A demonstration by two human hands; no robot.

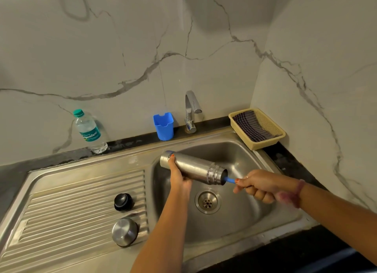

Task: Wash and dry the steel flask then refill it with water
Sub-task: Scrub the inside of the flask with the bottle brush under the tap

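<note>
Two hands working over the sink [240,150], the landmark for all that follows. Holding the steel flask [191,167] nearly level above the basin, mouth turned toward the right side, probably so that drips fall toward the drain [207,201]. Gripping the flask near its base with the left hand [178,176], fingers curled round the barrel. Clenching the right hand [256,186] round a blue brush handle [229,179], pushing its far end into the flask's mouth; bristles hidden inside, so judging this as scrubbing the interior, with drying and refilling not yet done.

Lying on the ribbed drainboard left of the sink: a steel cap [124,232] and a black inner lid [123,201], likely set aside to free the mouth. Standing on the tabletop behind the sink: a tap [190,111], not visibly running, and a blue holder [163,126], probably the brush's home. Sitting at the sink's back right corner: a cream basket [271,139] carrying a checked cloth [251,126], seemingly waiting for drying. Standing behind the drainboard: a plastic water bottle [89,131], label reading roughly "Signature". Showing dark lettering near the flask's base, too partial to read.
</note>
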